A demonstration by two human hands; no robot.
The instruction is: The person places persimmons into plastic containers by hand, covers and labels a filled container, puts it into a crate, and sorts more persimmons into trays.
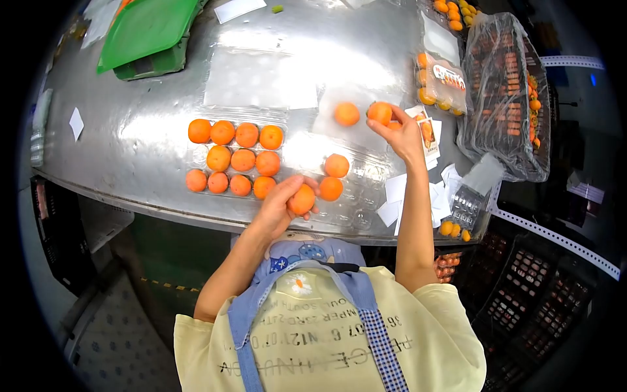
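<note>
Here, the left hand (275,204) grips one orange (301,200) just beside the clear tray (360,191), which lies at its three o'clock, while the right hand (403,135), farther off, pinches another orange (379,112) with that tray toward seven o'clock.

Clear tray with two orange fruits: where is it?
In the head view, the clear tray lies just right of centre, between the left hand and loose white papers.

This looks like a fruit-packing workroom: a long metal bench (150,153) carries orange fruit (243,160) set in rows in clear plastic trays (356,193), and a filled pack (439,64) with a printed label (449,78). Dark crates (522,274) show below the bench's right end, and the person wears an apron (244,336).
</note>
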